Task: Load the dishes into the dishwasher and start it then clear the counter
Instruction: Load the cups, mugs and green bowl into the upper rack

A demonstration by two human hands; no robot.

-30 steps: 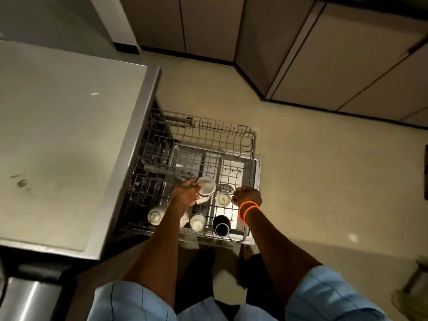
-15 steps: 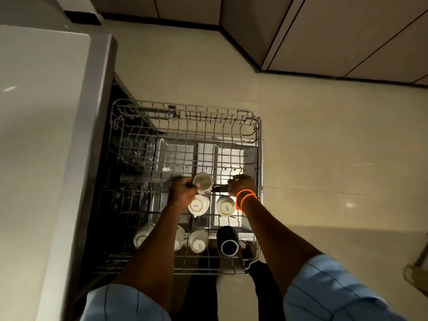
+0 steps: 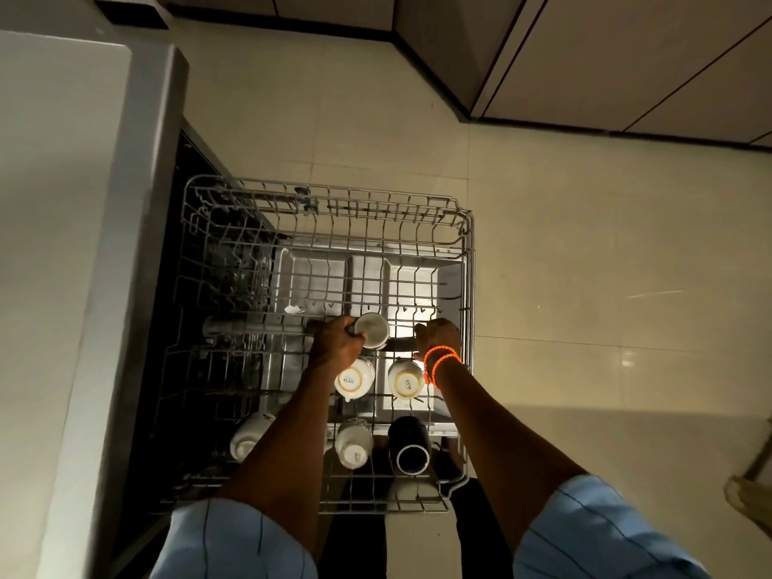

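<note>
The upper dishwasher rack (image 3: pixel 467 261) is pulled out over the floor, at the 3 o'clock side of the counter (image 3: pixel 62 244).

Left hand (image 3: pixel 338 342): fingers curled around a white cup (image 3: pixel 373 330), gripping it at the cup's 9 o'clock side. The cup is tilted on its side, mouth toward the camera, above the middle of the rack.

Right hand (image 3: pixel 436 334): positioned at 3 o'clock of the cup, with orange bands (image 3: pixel 440 363) on the wrist. The fingers are curled over a dark bar or rack wire; which one, and whether they actually grip it, cannot be determined.

Loaded items, all toward 6 o'clock of the held cup:
- Two inverted white cups (image 3: pixel 354 378), side by side, bases up.
- One white mug (image 3: pixel 354 442), lying in the near row.
- One black mug (image 3: pixel 409 447), at 3 o'clock of the white mug.
- One white vessel (image 3: pixel 248 436), partly hidden by the left forearm.
</note>
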